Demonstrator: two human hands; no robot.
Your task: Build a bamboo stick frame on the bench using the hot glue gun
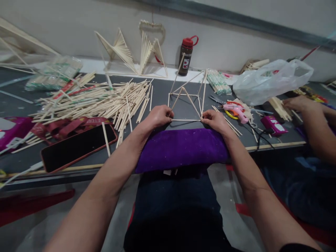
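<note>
A frame of thin wooden sticks [186,120] stands on the dark table, with sticks rising from a square base to peaks. At its near left corner my left hand [160,116] is closed, fingertips pinching the joint. My right hand [214,119] pinches the near right corner in the same way. Just in front of both hands lies a folded purple cloth [183,147] along the table edge. Left of the frame spreads a big pile of loose wooden sticks [105,101].
A phone [78,148] and a red lanyard [68,127] lie at left. Behind stand a bottle [186,57] and finished stick models [118,52]. To the right are a pink glue gun [237,111], a purple box [274,126], a plastic bag [270,80] and another person's hand [296,105].
</note>
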